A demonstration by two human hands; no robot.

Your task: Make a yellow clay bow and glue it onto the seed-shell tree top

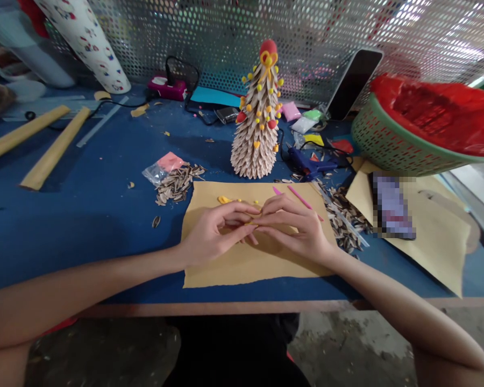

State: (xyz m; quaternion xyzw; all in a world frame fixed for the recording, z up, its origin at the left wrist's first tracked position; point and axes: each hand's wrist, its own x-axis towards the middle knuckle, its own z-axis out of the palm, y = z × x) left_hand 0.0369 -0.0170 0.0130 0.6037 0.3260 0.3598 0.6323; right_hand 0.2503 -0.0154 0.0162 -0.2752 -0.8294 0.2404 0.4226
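Note:
My left hand [215, 228] and my right hand [296, 228] meet over a sheet of brown paper [226, 271]. Their fingertips pinch together on a small piece of yellow clay [250, 221], mostly hidden by the fingers. Just beyond my left fingers lies a larger lump of yellow clay [224, 199], with tiny yellow balls beside it. Two pink modelling tools [300, 197] rest behind my right hand. Past the paper stands a cone tree [255, 145] covered in sunflower seed shells, with yellow and red balls and a red top.
Sunflower seeds lie in a left pile [177, 185] and a right pile [349, 220]. A blue glue gun [312, 164] sits right of the tree. A green basket [407, 140] with red plastic, a phone [355, 83] and wooden sticks [56, 150] stand or lie around. Perforated metal [210, 37] closes the back.

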